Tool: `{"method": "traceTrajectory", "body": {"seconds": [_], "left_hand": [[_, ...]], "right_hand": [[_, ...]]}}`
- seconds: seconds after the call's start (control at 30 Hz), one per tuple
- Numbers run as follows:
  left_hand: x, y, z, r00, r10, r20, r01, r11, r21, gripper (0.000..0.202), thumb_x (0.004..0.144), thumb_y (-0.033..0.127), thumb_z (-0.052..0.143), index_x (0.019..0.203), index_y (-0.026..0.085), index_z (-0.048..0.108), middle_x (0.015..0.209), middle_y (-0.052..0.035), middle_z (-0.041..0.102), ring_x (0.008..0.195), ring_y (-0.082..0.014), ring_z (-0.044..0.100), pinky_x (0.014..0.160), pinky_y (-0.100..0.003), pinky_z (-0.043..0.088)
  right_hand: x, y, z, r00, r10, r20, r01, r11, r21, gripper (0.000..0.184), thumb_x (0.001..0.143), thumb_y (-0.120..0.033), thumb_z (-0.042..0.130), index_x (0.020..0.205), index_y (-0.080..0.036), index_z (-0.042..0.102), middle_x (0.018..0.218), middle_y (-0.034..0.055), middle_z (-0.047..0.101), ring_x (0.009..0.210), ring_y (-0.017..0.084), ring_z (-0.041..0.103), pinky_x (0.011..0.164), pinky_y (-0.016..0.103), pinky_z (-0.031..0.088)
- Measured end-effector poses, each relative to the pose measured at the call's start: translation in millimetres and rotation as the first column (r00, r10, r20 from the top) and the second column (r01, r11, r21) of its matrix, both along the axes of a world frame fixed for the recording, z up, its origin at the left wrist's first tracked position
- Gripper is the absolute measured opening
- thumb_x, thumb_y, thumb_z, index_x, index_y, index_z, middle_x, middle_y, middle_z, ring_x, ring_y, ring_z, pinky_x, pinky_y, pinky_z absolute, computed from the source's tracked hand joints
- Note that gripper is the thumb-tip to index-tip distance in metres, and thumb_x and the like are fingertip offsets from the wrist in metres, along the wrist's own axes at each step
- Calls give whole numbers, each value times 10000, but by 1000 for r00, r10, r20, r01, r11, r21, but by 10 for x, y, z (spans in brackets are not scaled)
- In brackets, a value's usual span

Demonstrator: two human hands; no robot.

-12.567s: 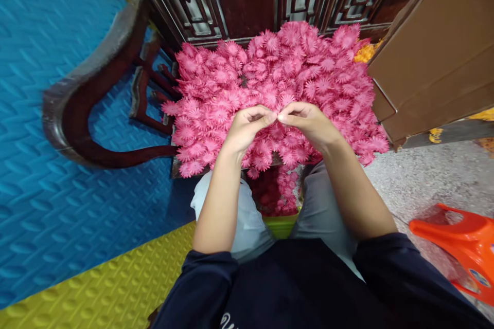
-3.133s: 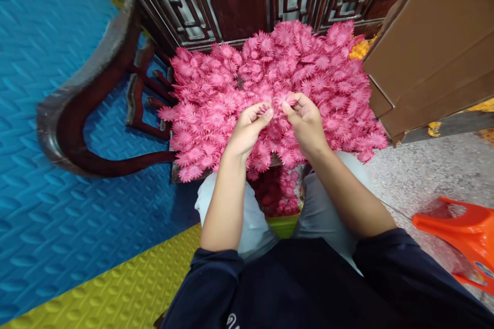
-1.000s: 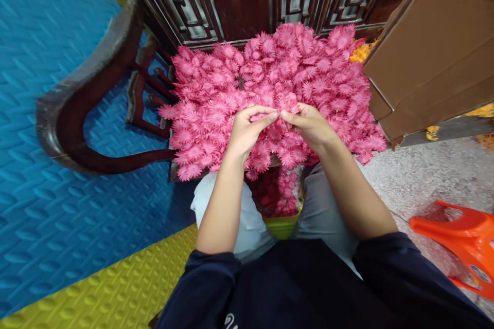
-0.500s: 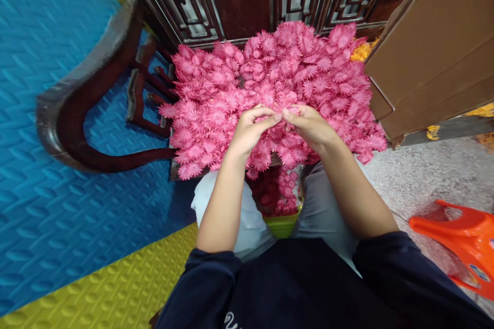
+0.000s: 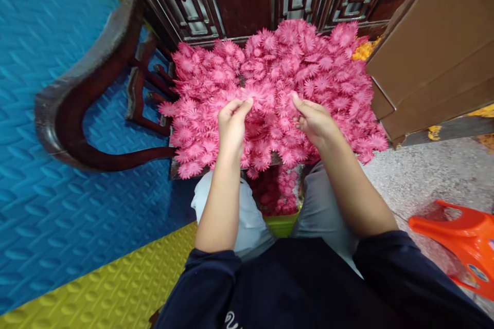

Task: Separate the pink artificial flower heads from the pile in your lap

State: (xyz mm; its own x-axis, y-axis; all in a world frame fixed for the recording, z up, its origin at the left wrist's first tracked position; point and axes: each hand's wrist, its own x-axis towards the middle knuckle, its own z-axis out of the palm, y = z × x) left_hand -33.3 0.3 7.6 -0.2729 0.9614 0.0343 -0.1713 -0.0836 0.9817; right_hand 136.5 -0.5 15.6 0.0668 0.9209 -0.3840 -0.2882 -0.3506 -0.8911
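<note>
My left hand [image 5: 232, 123] is closed in a pinch, thumb against finger, on a pink artificial flower [image 5: 254, 94] with pointed petals. To its right, my right hand [image 5: 314, 121] also has thumb and forefinger together, the other fingers curled. Against the pink behind, whatever lies in that pinch cannot be made out. Both hands hover over a thick heap of pink flowers [image 5: 332, 79] spread across a dark wooden chair seat. Between my knees a green tub [image 5: 283, 226] has more pink flowers [image 5: 285, 195] in it, partly in shadow.
A curved dark wooden armrest [image 5: 77, 108] borders the heap at left, with blue matting [image 5: 42, 205] beyond. Carved lattice panels [image 5: 243, 0] rise behind. A cardboard box [image 5: 436, 56] stands at right, near some yellow flowers [image 5: 363, 51]. An orange plastic stool [image 5: 459, 226] is on the floor.
My hands, together over the heap before, have moved apart. The left went left and slightly up with a pink flower in its fingertips; the right shifted a little right.
</note>
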Motion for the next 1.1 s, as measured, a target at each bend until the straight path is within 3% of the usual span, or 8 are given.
{"method": "traceTrajectory", "body": {"seconds": [0.1,0.23,0.4,0.5,0.63,0.77,0.9,1.1], "left_hand": [[5,-12,3,999,23,-27,-24,1000,-6,288,641,385,785,590,182,586,581,38,530,612,-89,495,649,-222,419],[-24,17,-44,996,85,-37,-84,996,21,279,671,388,764,605,181,588,603,34,532,625,-88,505,664,-219,425],[-61,42,-80,993,110,-52,-109,994,32,302,679,404,757,592,179,575,591,35,509,619,-85,491,660,-212,430],[-49,31,-48,994,99,-40,-99,995,4,291,670,374,768,581,176,574,585,38,506,613,-82,491,674,-213,433],[0,11,-6,999,34,13,-33,997,-65,237,645,337,780,611,172,613,614,29,557,658,-97,536,721,-227,448],[44,-10,-20,986,-152,68,159,981,-111,165,645,299,761,627,174,654,650,20,622,677,-107,564,736,-240,462],[67,-37,-43,946,-323,26,324,941,-98,109,681,261,723,624,178,682,664,18,650,677,-105,569,748,-239,458],[92,-47,-39,953,-302,16,301,944,-134,65,688,208,709,636,171,697,681,17,660,693,-99,579,770,-234,444]], "right_hand": [[-29,-20,1,991,121,55,-119,992,-39,327,618,-385,814,690,-175,574,634,-28,530,505,53,444,432,207,228],[-81,-51,-23,959,249,137,-254,967,26,315,623,-381,807,652,-165,580,616,-27,531,520,53,465,454,198,315],[-78,45,-46,986,127,109,-152,953,263,281,796,-472,635,960,-244,627,1098,20,637,988,137,631,737,253,518],[-27,104,-61,981,78,180,-117,969,216,291,857,-444,560,1073,-257,615,1286,25,579,1153,157,582,857,312,524],[-24,50,-54,942,206,266,-231,970,68,265,828,-402,607,955,-179,673,1121,78,674,947,161,635,817,313,509],[-110,-51,-2,927,299,225,-337,929,154,311,776,-495,651,793,-185,669,876,33,692,732,108,592,706,254,455],[-153,-68,15,933,292,211,-335,919,207,371,651,-496,764,628,-181,570,633,-25,561,621,88,501,635,245,392],[-134,-53,7,942,227,248,-279,940,197,379,585,-408,814,586,-176,515,562,-58,481,560,64,393,570,237,305]]}}
